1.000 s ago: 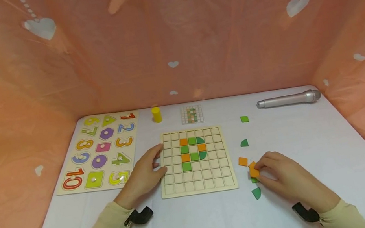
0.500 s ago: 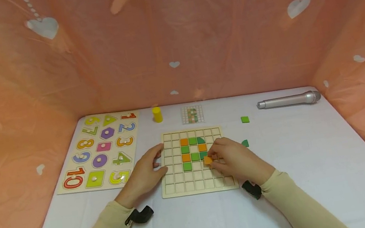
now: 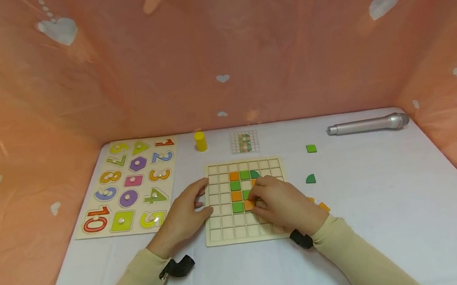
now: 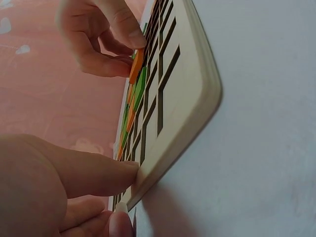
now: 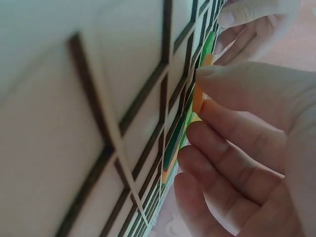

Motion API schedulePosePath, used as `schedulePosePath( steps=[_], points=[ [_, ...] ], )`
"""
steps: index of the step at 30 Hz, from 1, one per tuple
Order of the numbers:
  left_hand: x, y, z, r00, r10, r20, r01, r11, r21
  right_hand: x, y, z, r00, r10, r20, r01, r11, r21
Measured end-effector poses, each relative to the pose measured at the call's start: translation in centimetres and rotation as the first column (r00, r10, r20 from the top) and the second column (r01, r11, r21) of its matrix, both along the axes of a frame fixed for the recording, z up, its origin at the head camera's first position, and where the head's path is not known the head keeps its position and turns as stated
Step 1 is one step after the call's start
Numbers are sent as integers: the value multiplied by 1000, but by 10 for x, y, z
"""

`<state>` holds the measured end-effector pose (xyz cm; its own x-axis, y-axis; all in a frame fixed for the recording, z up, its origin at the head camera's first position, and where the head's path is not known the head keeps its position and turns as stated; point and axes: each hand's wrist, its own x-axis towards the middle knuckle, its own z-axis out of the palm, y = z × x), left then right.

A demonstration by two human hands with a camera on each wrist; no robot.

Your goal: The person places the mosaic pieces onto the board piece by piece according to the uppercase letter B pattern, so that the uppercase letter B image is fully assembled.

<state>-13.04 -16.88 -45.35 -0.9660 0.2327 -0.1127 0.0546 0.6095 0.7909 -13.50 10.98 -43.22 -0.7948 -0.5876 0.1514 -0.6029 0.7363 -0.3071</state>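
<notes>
In the head view a wooden grid board (image 3: 228, 233) lies mid-table, with orange and green square tiles and a dark green quarter-circle tile (image 3: 254, 174) visible in its cells. My right hand (image 3: 284, 201) reaches over it. Between thumb and index finger it pinches an orange square tile (image 5: 198, 96), tilted at a cell right of the lowest green tile (image 3: 238, 207). My left hand (image 3: 184, 219) rests at the board's left edge. Its thumb (image 4: 118, 172) lies on the rim, the other fingertips against the side. The right hand covers part of the pattern.
Loose tiles lie right of the board: a green square (image 3: 311, 148), a green quarter-circle (image 3: 310, 179) and orange squares (image 3: 325, 207) partly behind the right hand. Behind stand a pattern card (image 3: 255, 140) and a yellow cylinder (image 3: 200, 141). A number puzzle (image 3: 82, 234) is left, a microphone (image 3: 365, 126) right.
My right hand has picked up an orange square tile from the loose tiles and carried it left over the board to the row below the pattern's middle. The left hand has stayed put.
</notes>
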Motion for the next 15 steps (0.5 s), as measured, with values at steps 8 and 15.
schedulePosePath(
  steps=[8, 15],
  points=[
    [0, 1, 2, 1000, 0, 5, 0, 1000, 2, 0, 0, 3, 1000, -7, 3, 7, 1000, 24],
    [0, 0, 2, 1000, -1, 3, 1, 1000, 10, 1, -1, 4, 1000, -16, 27, 15, 999, 29]
  ],
)
